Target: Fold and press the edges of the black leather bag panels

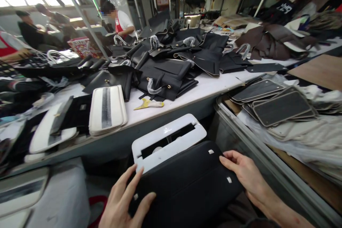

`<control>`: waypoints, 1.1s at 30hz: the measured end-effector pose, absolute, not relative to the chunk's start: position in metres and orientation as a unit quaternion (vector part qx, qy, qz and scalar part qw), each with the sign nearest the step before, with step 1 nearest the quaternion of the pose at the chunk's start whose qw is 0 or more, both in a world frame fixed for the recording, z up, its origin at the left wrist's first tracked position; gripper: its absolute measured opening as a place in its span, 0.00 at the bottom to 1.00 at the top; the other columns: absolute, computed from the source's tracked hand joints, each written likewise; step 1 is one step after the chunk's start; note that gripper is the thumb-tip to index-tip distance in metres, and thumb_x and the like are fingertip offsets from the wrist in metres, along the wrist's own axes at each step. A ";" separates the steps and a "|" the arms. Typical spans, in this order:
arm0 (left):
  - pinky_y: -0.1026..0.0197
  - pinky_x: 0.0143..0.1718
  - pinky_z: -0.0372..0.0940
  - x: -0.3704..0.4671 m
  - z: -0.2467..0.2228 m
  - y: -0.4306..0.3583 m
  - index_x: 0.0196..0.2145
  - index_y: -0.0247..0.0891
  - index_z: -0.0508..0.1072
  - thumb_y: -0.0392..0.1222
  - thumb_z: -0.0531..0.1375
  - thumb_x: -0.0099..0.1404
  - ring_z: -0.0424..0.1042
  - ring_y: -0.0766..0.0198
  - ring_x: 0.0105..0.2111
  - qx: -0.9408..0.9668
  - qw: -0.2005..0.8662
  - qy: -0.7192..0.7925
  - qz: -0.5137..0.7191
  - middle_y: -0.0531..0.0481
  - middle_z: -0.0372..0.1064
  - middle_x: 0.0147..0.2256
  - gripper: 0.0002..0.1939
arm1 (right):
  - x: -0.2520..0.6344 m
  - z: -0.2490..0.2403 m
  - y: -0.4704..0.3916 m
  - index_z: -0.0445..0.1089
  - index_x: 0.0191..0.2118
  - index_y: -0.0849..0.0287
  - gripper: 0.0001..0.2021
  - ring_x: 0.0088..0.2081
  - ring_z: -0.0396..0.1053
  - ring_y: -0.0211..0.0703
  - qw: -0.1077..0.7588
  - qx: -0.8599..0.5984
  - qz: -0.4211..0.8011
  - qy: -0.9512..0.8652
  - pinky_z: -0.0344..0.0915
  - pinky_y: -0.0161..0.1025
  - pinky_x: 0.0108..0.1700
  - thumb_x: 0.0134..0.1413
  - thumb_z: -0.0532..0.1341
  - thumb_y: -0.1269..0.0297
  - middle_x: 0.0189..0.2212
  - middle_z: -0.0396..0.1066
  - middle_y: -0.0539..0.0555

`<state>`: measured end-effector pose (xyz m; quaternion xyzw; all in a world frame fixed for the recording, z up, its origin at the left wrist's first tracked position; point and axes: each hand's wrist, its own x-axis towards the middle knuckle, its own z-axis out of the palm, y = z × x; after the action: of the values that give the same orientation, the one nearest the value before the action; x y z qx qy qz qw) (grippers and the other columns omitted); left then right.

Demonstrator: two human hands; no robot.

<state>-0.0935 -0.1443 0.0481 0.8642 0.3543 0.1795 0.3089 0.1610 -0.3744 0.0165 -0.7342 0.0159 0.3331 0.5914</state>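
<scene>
A black leather-like bag panel (184,185) with small pale tabs near its ends lies in front of me. My right hand (244,171) pinches its right edge between thumb and fingers. On the panel's left end, my left hand (125,199) rests with fingers spread. Its thumb lies on the black surface and its fingertips reach the upper left corner, close to a white rounded frame (157,146). A long slot opens through this frame, with metal parts visible inside. The panel's far edge overlaps the frame's near side. My sleeves and the panel's underside are mostly hidden.
A white worktable (227,82) carries black bags (165,74), a yellow-and-white tool (149,104) and stacked white panels (108,110). Grey panels (281,107) fill a tray at right, behind a metal rail (256,146). Other people, one a person in a red apron (121,21), sit beyond.
</scene>
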 end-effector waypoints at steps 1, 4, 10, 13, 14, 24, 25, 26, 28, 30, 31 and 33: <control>0.47 0.61 0.60 -0.077 0.056 -0.141 0.57 0.51 0.70 0.56 0.63 0.58 0.64 0.46 0.58 0.887 0.313 0.306 0.148 0.50 0.65 0.59 0.29 | 0.161 0.017 -0.374 0.72 0.32 0.59 0.20 0.27 0.68 0.43 0.591 -0.735 0.331 0.012 0.63 0.38 0.29 0.39 0.70 0.48 0.26 0.73 0.53; 0.50 0.58 0.61 -0.018 0.073 -0.144 0.60 0.48 0.67 0.56 0.61 0.62 0.65 0.47 0.57 0.920 0.346 0.182 0.029 0.46 0.66 0.59 0.29 | 0.158 0.020 -0.373 0.72 0.32 0.59 0.20 0.27 0.67 0.42 0.595 -0.735 0.326 0.004 0.62 0.38 0.28 0.39 0.69 0.48 0.25 0.73 0.52; 0.58 0.39 0.63 0.040 0.074 -0.165 0.40 0.41 0.77 0.46 0.58 0.66 0.73 0.53 0.38 0.940 0.320 0.100 -0.060 0.43 0.72 0.39 0.10 | 0.146 0.025 -0.379 0.71 0.30 0.60 0.18 0.25 0.64 0.39 0.613 -0.719 0.324 0.029 0.60 0.36 0.27 0.39 0.70 0.50 0.23 0.71 0.51; 0.59 0.37 0.60 0.033 0.068 -0.167 0.35 0.40 0.76 0.44 0.57 0.66 0.72 0.55 0.36 0.925 0.361 0.102 -0.062 0.45 0.72 0.36 0.09 | 0.138 0.027 -0.382 0.71 0.29 0.60 0.17 0.25 0.63 0.38 0.619 -0.715 0.325 0.027 0.58 0.35 0.26 0.39 0.70 0.51 0.23 0.70 0.50; 0.59 0.37 0.60 0.029 0.067 -0.167 0.34 0.40 0.75 0.44 0.56 0.67 0.72 0.56 0.36 0.919 0.374 0.107 -0.062 0.46 0.72 0.35 0.09 | 0.135 0.028 -0.382 0.71 0.29 0.60 0.17 0.25 0.63 0.38 0.621 -0.712 0.328 0.024 0.58 0.35 0.26 0.40 0.69 0.51 0.23 0.70 0.50; 0.60 0.35 0.59 -0.018 0.082 -0.168 0.34 0.41 0.74 0.49 0.57 0.67 0.70 0.58 0.34 0.890 0.417 0.182 0.010 0.50 0.72 0.31 0.11 | 0.132 0.059 -0.358 0.71 0.29 0.61 0.15 0.27 0.62 0.38 0.603 -0.730 0.301 -0.114 0.59 0.36 0.28 0.43 0.67 0.52 0.24 0.68 0.51; 0.61 0.37 0.59 -0.025 0.082 -0.170 0.37 0.43 0.76 0.49 0.59 0.65 0.70 0.58 0.36 0.887 0.423 0.185 0.015 0.51 0.72 0.34 0.09 | 0.131 0.059 -0.358 0.70 0.29 0.61 0.16 0.27 0.62 0.38 0.599 -0.730 0.306 -0.121 0.59 0.36 0.28 0.43 0.67 0.52 0.24 0.67 0.50; 0.61 0.38 0.60 -0.031 0.082 -0.172 0.40 0.45 0.76 0.48 0.62 0.63 0.71 0.58 0.37 0.882 0.432 0.189 0.019 0.51 0.73 0.36 0.10 | 0.130 0.058 -0.359 0.70 0.30 0.61 0.16 0.27 0.61 0.39 0.596 -0.730 0.310 -0.125 0.59 0.37 0.28 0.43 0.66 0.52 0.24 0.67 0.50; 0.62 0.41 0.61 -0.041 0.080 -0.177 0.43 0.47 0.77 0.46 0.65 0.60 0.71 0.58 0.39 0.873 0.447 0.194 0.027 0.52 0.73 0.38 0.12 | 0.128 0.054 -0.363 0.69 0.30 0.60 0.15 0.28 0.62 0.39 0.590 -0.735 0.305 -0.140 0.60 0.37 0.30 0.45 0.65 0.52 0.25 0.67 0.50; 0.62 0.41 0.61 -0.047 0.078 -0.181 0.42 0.48 0.78 0.45 0.66 0.58 0.70 0.58 0.40 0.868 0.455 0.195 0.035 0.52 0.72 0.37 0.12 | 0.126 0.050 -0.369 0.69 0.33 0.59 0.13 0.29 0.62 0.40 0.570 -0.751 0.282 -0.175 0.61 0.38 0.31 0.48 0.64 0.53 0.26 0.65 0.49; 0.61 0.41 0.61 -0.048 0.077 -0.183 0.42 0.48 0.78 0.44 0.67 0.58 0.70 0.58 0.40 0.867 0.457 0.195 0.037 0.53 0.72 0.37 0.12 | 0.125 0.050 -0.372 0.70 0.35 0.58 0.12 0.29 0.62 0.40 0.557 -0.763 0.268 -0.190 0.61 0.38 0.32 0.50 0.63 0.54 0.26 0.64 0.49; 0.61 0.41 0.61 -0.049 0.077 -0.187 0.41 0.48 0.78 0.43 0.67 0.58 0.70 0.58 0.39 0.869 0.454 0.194 0.038 0.53 0.70 0.35 0.12 | 0.121 0.050 -0.379 0.70 0.40 0.55 0.12 0.29 0.61 0.40 0.522 -0.790 0.231 -0.225 0.61 0.38 0.33 0.52 0.62 0.56 0.26 0.62 0.47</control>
<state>-0.0488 -0.1874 0.0772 0.8688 0.1937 0.0377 0.4541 0.1214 -0.3786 0.0504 -0.7898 -0.2250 0.2312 0.5217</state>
